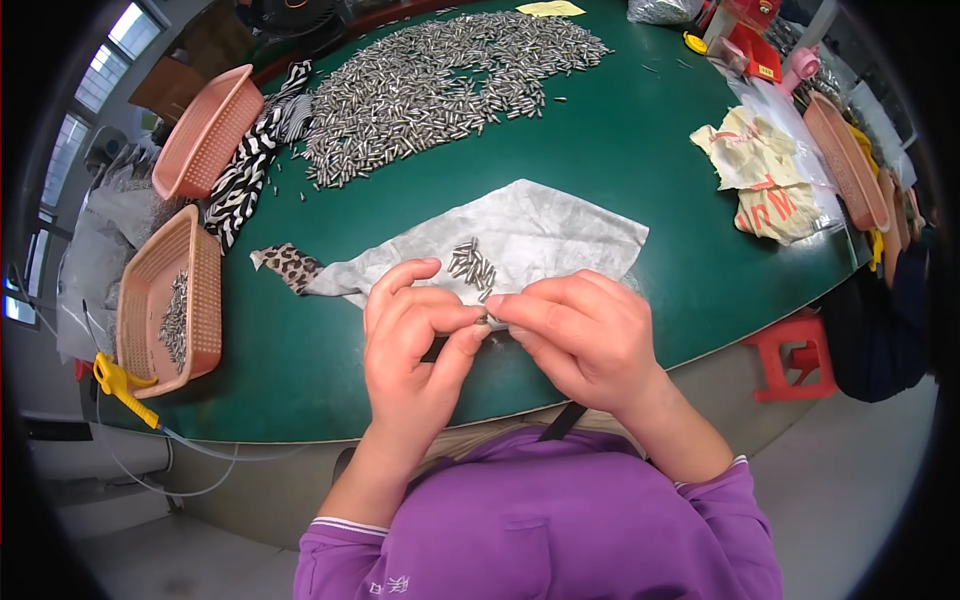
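Both hands are meeting over the near edge of the green table (620,150). The left hand (415,345) and the right hand (585,335) are pinching one small metal pin (487,316) between thumb and fingertips, the tips of the two hands touching around it. The pin is mostly hidden by the fingers, so its orientation is hard to read. Something dark is also poking out under the left palm; I cannot tell what it is.

Just behind the fingertips a small cluster of pins (472,266) is sitting on a grey cloth (540,235) spread flat on the table, with a leopard-print scrap (290,265) at the cloth's left end.

Further back a big heap of pins (440,85) is covering the far part of the table. A black-and-white striped cloth (250,160) is running beside the heap's left edge. An empty pink basket (205,130) is leaning at the far left, and a second pink basket (150,290) nearer the person is holding a few pins. A yellow-handled tool (118,385) with a hose is hanging off the table edge below it.

On the right, cream printed rags (765,170) are lying near another pink basket (845,160). A red stool (790,355) is standing below the table's right edge.
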The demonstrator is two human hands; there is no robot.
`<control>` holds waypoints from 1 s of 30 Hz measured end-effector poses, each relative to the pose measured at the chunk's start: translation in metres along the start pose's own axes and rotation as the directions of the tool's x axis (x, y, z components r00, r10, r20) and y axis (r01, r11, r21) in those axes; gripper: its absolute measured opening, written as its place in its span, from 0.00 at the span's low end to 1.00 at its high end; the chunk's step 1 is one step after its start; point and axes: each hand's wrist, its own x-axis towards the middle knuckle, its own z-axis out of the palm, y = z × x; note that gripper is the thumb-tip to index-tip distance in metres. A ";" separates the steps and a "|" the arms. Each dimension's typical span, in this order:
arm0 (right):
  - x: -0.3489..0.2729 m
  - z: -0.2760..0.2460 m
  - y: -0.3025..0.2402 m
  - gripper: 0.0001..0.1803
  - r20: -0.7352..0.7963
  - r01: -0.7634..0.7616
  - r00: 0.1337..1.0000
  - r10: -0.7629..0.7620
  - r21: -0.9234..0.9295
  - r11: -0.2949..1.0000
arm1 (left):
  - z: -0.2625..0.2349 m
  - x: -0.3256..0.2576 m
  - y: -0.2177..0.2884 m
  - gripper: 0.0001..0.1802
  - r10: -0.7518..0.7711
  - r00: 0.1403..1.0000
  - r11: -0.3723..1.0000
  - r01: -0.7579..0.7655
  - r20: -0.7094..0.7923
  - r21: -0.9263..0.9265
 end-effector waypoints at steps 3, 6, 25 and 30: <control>0.001 0.000 -0.001 0.14 0.008 0.010 1.000 -0.010 0.033 0.999 | -0.001 0.001 0.000 0.09 0.005 1.000 1.000 -0.005 -0.022 0.000; 0.000 0.001 0.000 0.14 0.017 0.012 1.000 -0.013 0.046 0.999 | 0.000 0.001 -0.001 0.09 0.010 0.999 1.000 -0.010 -0.031 0.000; 0.001 -0.002 0.001 0.15 -0.026 -0.033 0.999 0.033 -0.019 0.999 | -0.001 0.002 0.001 0.05 0.048 0.998 0.999 -0.047 0.029 -0.025; 0.004 -0.003 0.001 0.15 -0.026 -0.001 1.000 0.002 0.041 0.999 | -0.001 0.002 -0.001 0.04 0.047 0.998 0.999 -0.046 0.032 -0.025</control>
